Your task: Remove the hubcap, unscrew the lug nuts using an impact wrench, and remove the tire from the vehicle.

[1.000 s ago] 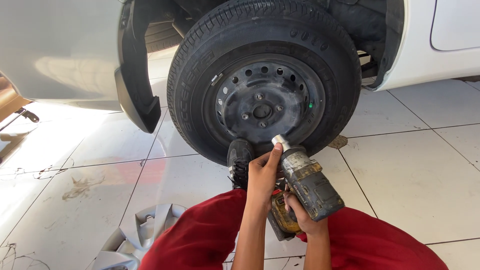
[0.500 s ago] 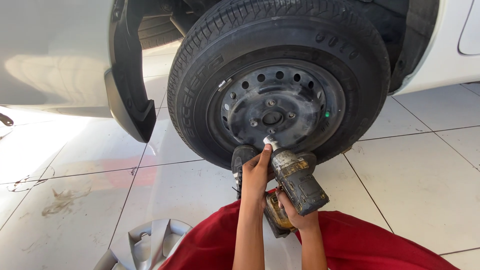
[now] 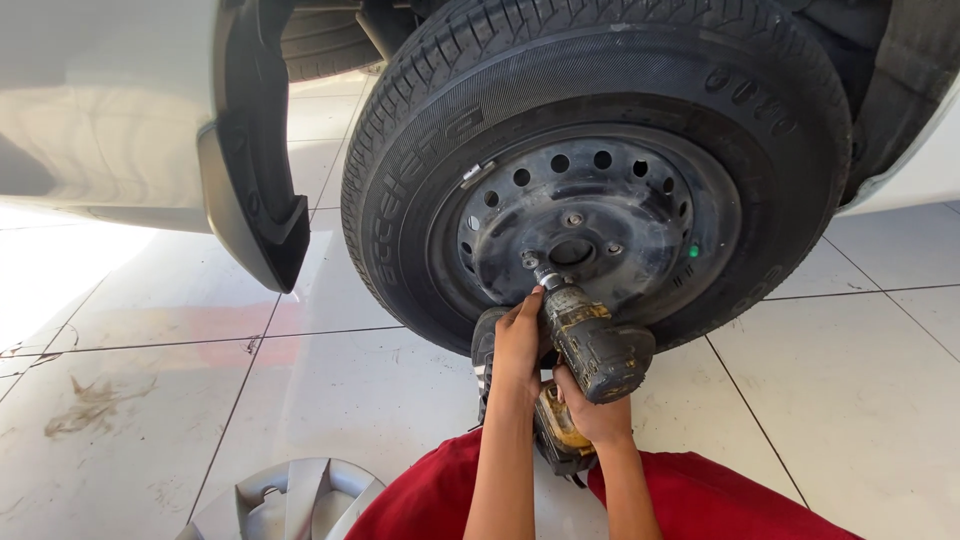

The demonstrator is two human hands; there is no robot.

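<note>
Wrench [image 3: 592,345] gripped in both hands: right hand [image 3: 590,412] on handle, left hand [image 3: 520,335] steadying nose. Socket on one wheel [image 3: 600,215] nut; other nuts seated; hubcap [image 3: 285,497] off.

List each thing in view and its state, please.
Wheel: on the car, hubcap off.
Impact wrench: held, socket at a lug nut.
Left hand: steadies the wrench nose.
Right hand: grips the handle.
Hubcap: lying on the floor.
Mud flap: hanging beside the tyre.
</note>
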